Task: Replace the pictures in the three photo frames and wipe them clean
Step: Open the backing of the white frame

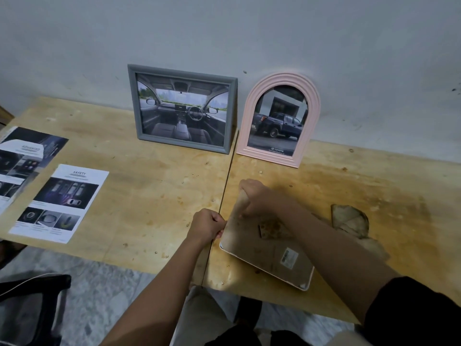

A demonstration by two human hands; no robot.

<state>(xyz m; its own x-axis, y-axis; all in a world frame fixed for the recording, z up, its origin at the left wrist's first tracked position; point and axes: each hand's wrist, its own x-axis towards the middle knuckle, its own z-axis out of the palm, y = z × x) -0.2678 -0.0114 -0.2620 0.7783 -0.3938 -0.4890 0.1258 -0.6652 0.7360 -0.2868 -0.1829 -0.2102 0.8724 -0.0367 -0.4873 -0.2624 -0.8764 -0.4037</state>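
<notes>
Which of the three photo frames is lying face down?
The white-edged frame that the left hand and right hand grip, brown backing up. The grey frame and the pink arched frame stand upright against the wall.

A grey rectangular frame (182, 108) stands upright at the back of the table, holding a car-interior photo; just beside it on the right a pink arched frame (279, 121) stands with a dark pickup picture; a third frame (269, 255), white-rimmed, lies face down near the front edge, its brown backing and barcode sticker upward, gripped by the left hand (208, 227) at its left edge and the right hand (257, 198) at its far end; two printed sheets (59, 203) lie flat far left; a crumpled cloth (349, 221) lies right of it.
</notes>
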